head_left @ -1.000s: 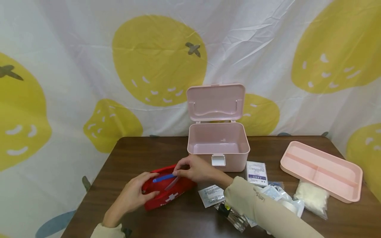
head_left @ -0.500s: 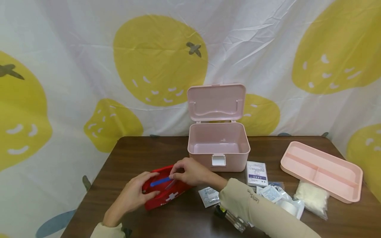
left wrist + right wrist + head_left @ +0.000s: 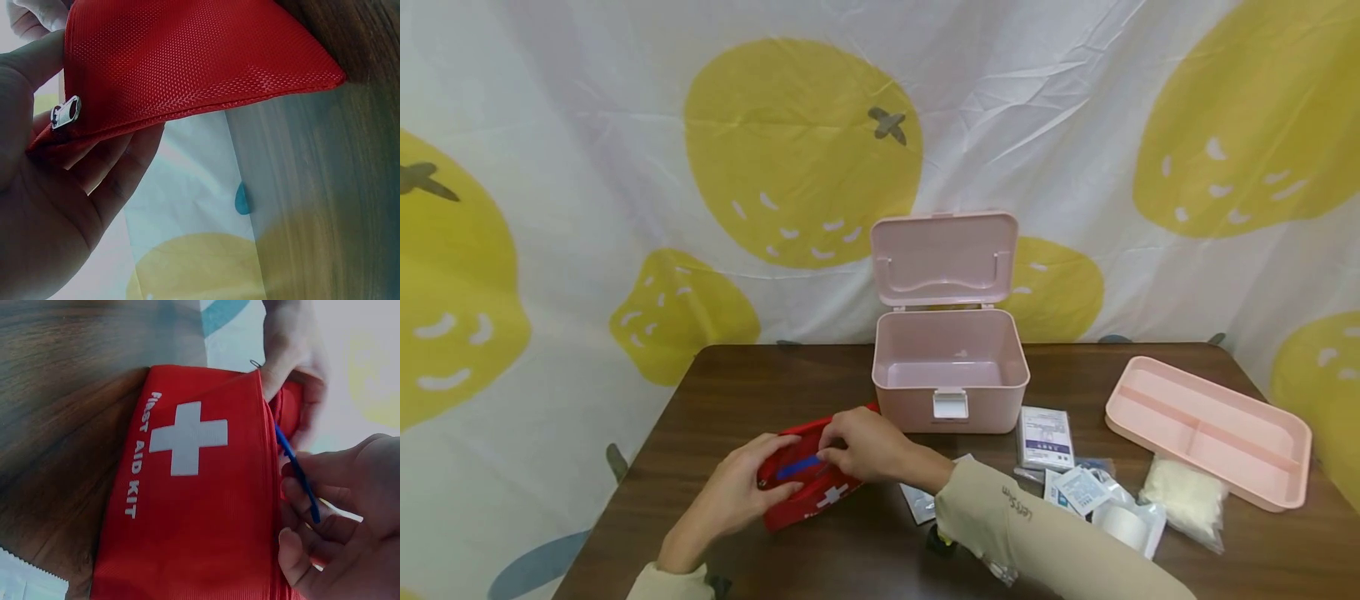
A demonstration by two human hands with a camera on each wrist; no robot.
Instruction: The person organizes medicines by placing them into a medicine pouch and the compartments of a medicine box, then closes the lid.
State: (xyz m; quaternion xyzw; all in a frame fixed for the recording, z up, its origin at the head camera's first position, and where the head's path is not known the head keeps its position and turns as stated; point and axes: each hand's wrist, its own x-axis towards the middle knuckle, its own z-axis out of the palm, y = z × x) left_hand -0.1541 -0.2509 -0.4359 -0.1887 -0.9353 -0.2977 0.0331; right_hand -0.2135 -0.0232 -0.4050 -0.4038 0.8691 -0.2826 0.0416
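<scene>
A red zip pouch [image 3: 797, 510] printed with a white cross and FIRST AID KIT lies at the left of the table, its mouth spread. My left hand [image 3: 741, 479] grips its left end by the zip pull [image 3: 66, 112], thumb and fingers on the rim. At the opening, my right hand [image 3: 868, 446] pinches a slim blue plastic strip [image 3: 296, 467] between thumb and fingers. One end of that strip reaches down into the pouch; its exact kind is unclear. What lies deeper inside is hidden from view.
Behind the pouch stands a pink box [image 3: 906, 410] with its lid raised. To the right are a divided pink tray [image 3: 1157, 410], a white packet [image 3: 1047, 435], a bag of cotton [image 3: 1186, 500], a white roll [image 3: 1122, 527] and sachets [image 3: 1084, 490]. The right sleeve partly covers another sachet [image 3: 917, 502].
The right hand has shifted left and lower with the blue strip, which now sits deeper in the pouch. The left hand has stayed in place.
</scene>
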